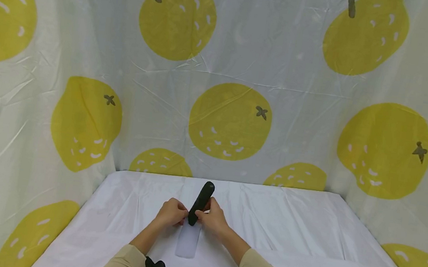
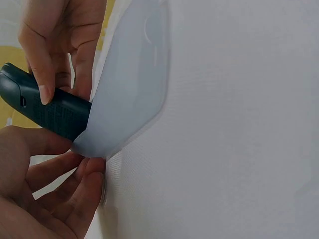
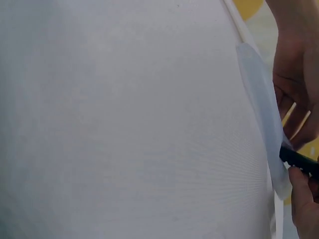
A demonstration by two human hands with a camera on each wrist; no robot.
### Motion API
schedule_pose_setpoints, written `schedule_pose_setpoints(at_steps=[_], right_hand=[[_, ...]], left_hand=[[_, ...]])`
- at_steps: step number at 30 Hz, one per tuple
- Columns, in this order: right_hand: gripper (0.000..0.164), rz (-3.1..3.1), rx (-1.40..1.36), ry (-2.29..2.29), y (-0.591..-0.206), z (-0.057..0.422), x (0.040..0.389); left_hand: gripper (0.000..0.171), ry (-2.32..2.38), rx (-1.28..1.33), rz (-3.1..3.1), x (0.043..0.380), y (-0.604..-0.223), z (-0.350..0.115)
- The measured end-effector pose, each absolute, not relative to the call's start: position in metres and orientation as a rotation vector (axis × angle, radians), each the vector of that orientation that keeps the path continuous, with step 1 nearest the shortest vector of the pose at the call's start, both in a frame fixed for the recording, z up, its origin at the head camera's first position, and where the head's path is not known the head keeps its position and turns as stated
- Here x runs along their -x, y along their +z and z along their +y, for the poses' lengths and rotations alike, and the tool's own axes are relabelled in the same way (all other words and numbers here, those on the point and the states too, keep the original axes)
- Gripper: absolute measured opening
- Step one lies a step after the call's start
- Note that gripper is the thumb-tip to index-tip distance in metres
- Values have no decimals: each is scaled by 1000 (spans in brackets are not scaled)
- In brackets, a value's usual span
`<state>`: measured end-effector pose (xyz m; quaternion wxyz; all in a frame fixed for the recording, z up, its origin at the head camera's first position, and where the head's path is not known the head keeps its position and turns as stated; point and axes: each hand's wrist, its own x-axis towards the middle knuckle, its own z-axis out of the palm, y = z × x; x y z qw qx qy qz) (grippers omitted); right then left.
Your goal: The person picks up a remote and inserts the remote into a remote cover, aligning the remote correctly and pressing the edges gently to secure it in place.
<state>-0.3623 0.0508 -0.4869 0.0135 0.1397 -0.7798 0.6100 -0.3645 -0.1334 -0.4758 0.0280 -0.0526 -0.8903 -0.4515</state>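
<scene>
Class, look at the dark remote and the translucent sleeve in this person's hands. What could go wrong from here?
1. The dark remote might snag: its lower end sits at the edge of the translucent sleeve, slanted rather than in line with it.
2. The sleeve could slip or crease, since it looks thin and the left hand pinches it near that edge.
3. The remote could drop if the right hand loosens, as most of it sticks out beyond the sleeve.
</scene>
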Motion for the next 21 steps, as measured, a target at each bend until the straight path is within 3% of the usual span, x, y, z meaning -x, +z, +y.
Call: schedule_pose_setpoints(at_steps=[21], right_hand=[[38,-2149,-393,2390,-493,56,368]], left_hand=[[13,-1690,209,-2644,365,-480,-141]])
